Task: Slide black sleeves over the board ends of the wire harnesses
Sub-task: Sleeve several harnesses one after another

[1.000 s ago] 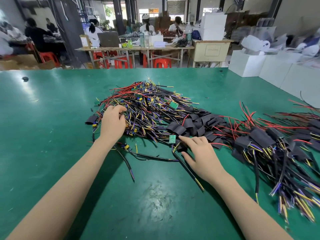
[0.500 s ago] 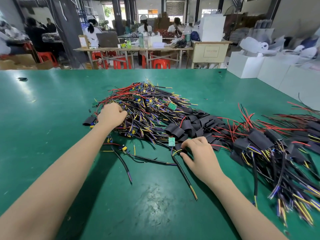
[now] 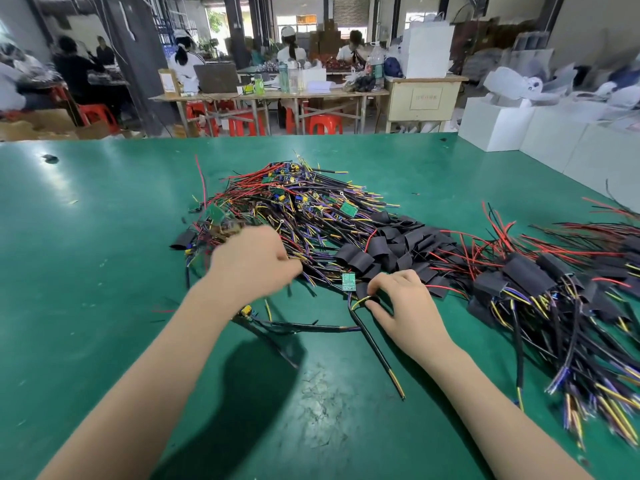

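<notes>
Your right hand (image 3: 403,306) has its fingertips (image 3: 375,284) curled down onto a black sleeve (image 3: 363,291) beside a small green board (image 3: 348,281); thumb and forefinger seem to pinch where the cable (image 3: 375,344) meets the board end, though the exact contact is hidden under the fingers. Your left hand (image 3: 252,263) is blurred, fingers curled into a loose fist over the near left edge of the harness pile (image 3: 298,216); you cannot tell what it holds, if anything. Handling, as judgement: the harnesses are light and floppy, wires snag on neighbours, so draw one out by its black jacket, not by thin leads. The board is stiff but carries small parts; hold it by its edges. Sleeves look thin, soft, flattened; pinch one to open its mouth before feeding the board in. Loose sleeves (image 3: 391,244) lie heaped just beyond your right hand; sleeved harnesses (image 3: 540,285) spread to the right on the green table (image 3: 104,271). Far off, people sit at another workbench (image 3: 270,95).
</notes>
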### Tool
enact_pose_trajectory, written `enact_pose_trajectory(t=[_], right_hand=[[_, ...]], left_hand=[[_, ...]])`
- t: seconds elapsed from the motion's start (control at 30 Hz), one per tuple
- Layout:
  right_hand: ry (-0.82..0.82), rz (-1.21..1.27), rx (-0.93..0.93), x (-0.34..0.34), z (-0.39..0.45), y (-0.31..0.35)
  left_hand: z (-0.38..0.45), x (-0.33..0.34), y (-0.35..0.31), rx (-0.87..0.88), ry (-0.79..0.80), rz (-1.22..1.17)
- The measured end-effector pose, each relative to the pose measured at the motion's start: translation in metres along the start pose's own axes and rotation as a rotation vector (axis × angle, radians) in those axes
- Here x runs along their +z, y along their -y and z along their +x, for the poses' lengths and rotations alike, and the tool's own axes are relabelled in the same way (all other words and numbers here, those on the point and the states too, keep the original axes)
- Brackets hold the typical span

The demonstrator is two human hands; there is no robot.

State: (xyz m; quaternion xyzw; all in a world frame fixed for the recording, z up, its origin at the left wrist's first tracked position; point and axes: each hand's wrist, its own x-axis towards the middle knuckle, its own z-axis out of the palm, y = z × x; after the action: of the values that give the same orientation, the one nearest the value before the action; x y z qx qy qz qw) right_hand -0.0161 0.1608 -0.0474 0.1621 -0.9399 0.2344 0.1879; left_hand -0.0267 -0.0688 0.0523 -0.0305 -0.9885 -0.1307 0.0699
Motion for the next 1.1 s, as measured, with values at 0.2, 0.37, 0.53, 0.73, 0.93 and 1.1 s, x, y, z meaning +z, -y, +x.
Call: enact_pose_trajectory(t=[0.2,0.37,0.53,0.73,0.93,1.1], right_hand=[[0.032,-0.037,-0.027,0.001,0.000,-0.001],[0.005,-0.069,0.010,0.002,0.000,-0.002],[-0.018,-0.066,0.038,0.002,0.000,-0.002],[0.016,0.025,0.026,0.005,0.000,0.000],[0.012,0.006,0.047,0.004,0.000,-0.002],[-0.016,0.051,0.147,0.001,0.002,-0.007]], left_hand=[[-0.001,0.027,0.029,0.088,0.103,-0.121],[-0.005,0.029,0.072,0.116,-0.249,-0.249],[-0.003,0.037,0.080,0.102,-0.509,-0.187],[0.011,0.055,0.083,-0.109,-0.325,-0.080],[0.006,0.052,0.076,-0.068,-0.574,-0.245],[-0.006,0.039,0.066,0.000,-0.666,-0.612]])
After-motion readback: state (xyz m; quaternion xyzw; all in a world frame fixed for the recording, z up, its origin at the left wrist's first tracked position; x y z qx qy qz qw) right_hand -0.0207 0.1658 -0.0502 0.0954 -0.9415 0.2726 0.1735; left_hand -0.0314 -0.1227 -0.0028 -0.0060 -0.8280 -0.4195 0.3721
